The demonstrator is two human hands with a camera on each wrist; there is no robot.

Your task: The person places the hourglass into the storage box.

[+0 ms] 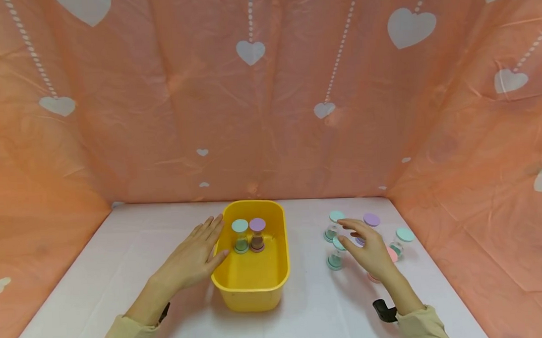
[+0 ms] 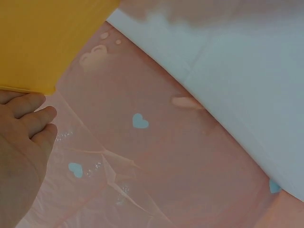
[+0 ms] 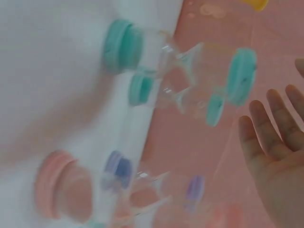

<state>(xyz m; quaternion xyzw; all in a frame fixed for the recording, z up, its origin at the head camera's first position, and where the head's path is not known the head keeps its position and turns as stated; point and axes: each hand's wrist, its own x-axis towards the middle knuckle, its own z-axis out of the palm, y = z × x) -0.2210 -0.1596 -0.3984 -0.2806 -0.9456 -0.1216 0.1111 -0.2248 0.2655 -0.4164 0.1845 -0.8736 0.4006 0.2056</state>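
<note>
My left hand [image 1: 184,263] lies against the left rim of a yellow bin [image 1: 253,276], its fingers straight along the edge. Inside the bin stand two sand timers: one with mint caps [image 1: 239,226] and one with purple caps [image 1: 257,225]. Over on the right, my right hand [image 1: 370,248] hovers among more sand timers, fingers loosely bent and nothing held. Nearest its fingertips are a front mint sand timer [image 1: 335,262] and a back mint sand timer [image 1: 336,216]. In the right wrist view the fingers are apart from the mint timer's cap [image 3: 242,76].
Beyond and under the right hand stand a purple sand timer [image 1: 371,219], another mint one [image 1: 404,234] and a partly hidden pink one [image 1: 392,254]. A white cloth [image 1: 305,319] covers the table. Orange sheeting [image 1: 260,139] with white hearts encloses the back and sides.
</note>
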